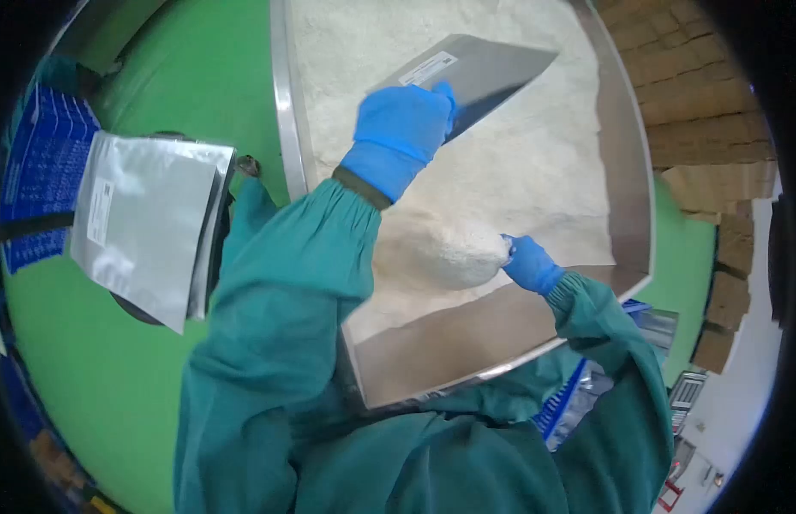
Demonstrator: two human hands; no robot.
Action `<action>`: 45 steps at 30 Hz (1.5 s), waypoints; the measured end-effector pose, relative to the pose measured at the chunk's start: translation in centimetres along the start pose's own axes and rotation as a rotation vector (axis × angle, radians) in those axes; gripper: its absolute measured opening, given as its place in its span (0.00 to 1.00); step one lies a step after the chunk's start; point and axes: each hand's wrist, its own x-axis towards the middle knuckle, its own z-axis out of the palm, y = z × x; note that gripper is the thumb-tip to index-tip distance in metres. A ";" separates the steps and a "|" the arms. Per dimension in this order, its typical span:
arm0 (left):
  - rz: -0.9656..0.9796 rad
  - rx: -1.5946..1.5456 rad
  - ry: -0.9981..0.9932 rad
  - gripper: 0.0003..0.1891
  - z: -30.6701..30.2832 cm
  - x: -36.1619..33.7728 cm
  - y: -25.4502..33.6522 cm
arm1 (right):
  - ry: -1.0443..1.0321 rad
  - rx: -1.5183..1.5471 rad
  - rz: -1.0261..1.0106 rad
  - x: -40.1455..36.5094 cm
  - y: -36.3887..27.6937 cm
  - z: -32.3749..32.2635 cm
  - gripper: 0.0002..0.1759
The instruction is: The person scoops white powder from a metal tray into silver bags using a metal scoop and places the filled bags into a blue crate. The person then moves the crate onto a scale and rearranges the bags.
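Observation:
My left hand (400, 133), in a blue glove, grips a flat silver foil bag (501, 75) with a white label by its near edge, above the powder. Whether the bag's mouth is open is not visible. My right hand (532, 264), also gloved in blue, is closed round the handle of a scoop (466, 272). Pale powder is heaped high in the scoop and hides most of it. Both hands are over a large metal bin (286, 111) holding a broad layer of off-white powder (535, 184).
To the left, a stack of silver foil bags (145, 227) lies on a support beside a blue printed sheet (47, 163). Green floor (107, 385) surrounds the bin. Cardboard boxes (694, 111) stand along the right. A blue-and-silver packet (574, 403) is near my body.

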 end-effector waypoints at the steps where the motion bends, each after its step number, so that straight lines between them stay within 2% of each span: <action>1: 0.048 -0.099 -0.058 0.14 0.5 0.0 0.4 | 0.011 -0.042 -0.004 -2.3 -0.5 -2.1 0.16; 3: 0.171 -0.243 -0.136 0.13 2.7 -0.6 0.5 | 0.099 -0.029 -0.089 -5.9 -1.8 -6.0 0.14; 5: 0.157 -0.143 -0.326 0.13 4.7 -1.7 1.5 | 0.131 -0.112 -0.074 -7.3 -2.4 -9.1 0.14; 7: 0.056 -0.068 -0.269 0.12 7.0 -4.0 3.1 | 0.172 -0.158 -0.038 -8.2 -4.1 -10.8 0.14; 9: 0.008 -0.169 -0.270 0.11 2.4 -6.0 4.9 | 0.239 -0.430 -0.202 -7.5 -7.3 -11.7 0.13; 10: -0.055 -0.274 -0.286 0.09 0.3 -6.7 5.4 | 0.248 -0.427 -0.200 -6.5 -8.9 -11.1 0.13; 12: -0.096 -0.294 -0.217 0.09 -1.3 -6.8 6.2 | 0.216 -0.757 -0.112 -4.2 -12.1 -9.8 0.11; 16: -0.144 -0.303 -0.104 0.08 -1.8 -5.3 4.3 | 0.302 -0.873 -0.011 -4.9 -15.1 -12.3 0.10; 19: -0.120 -0.291 -0.109 0.08 1.4 -4.2 0.3 | 0.352 -0.928 0.098 -6.2 -11.1 -15.7 0.10; 21: -0.084 -0.288 -0.158 0.07 3.1 -4.4 -1.1 | 0.357 -0.813 0.192 -4.4 -7.4 -15.5 0.09; 24: -0.052 -0.245 -0.127 0.06 2.6 -4.3 -1.6 | 0.299 -0.678 0.200 5.0 2.1 -6.7 0.12; 25: -0.053 -0.237 -0.143 0.06 2.4 -4.1 -1.6 | 0.245 -0.664 0.067 7.9 4.7 -2.5 0.13; 26: -0.068 -0.206 -0.207 0.06 1.8 -3.9 -1.4 | 0.033 -0.635 0.010 11.3 7.8 2.7 0.15; 27: -0.092 -0.175 -0.268 0.06 1.5 -3.7 -1.4 | 0.127 -0.419 -0.120 13.6 9.7 9.0 0.14; 29: -0.135 -0.161 -0.298 0.06 1.6 -3.5 -1.3 | 0.271 -0.345 -0.353 14.7 4.8 15.6 0.17; 30: -0.154 -0.149 -0.298 0.06 1.5 -3.3 -1.5 | 0.258 -0.330 -0.361 14.7 3.7 15.8 0.17; 32: -0.151 -0.125 -0.309 0.06 1.4 -3.2 -1.6 | -0.077 -0.135 -0.062 12.3 0.7 13.3 0.16; 33: -0.149 -0.115 -0.292 0.06 1.2 -3.1 -1.5 | -0.079 -0.136 -0.059 10.9 -0.2 11.4 0.16; 35: -0.153 -0.151 -0.253 0.06 1.3 -3.3 -1.8 | -0.130 -0.176 0.080 7.1 -1.2 6.6 0.12; 40: -0.123 -0.165 -0.201 0.07 1.5 -3.4 -1.9 | 0.077 -0.140 -0.014 -3.5 -4.1 -7.2 0.13; 43: -0.116 -0.195 -0.187 0.07 1.3 -3.7 -1.4 | 0.188 -0.152 -0.002 -5.4 -8.2 -12.7 0.13; 45: -0.102 -0.154 -0.201 0.08 1.3 -3.9 -1.0 | 0.238 -0.185 0.028 -4.3 -10.3 -13.9 0.13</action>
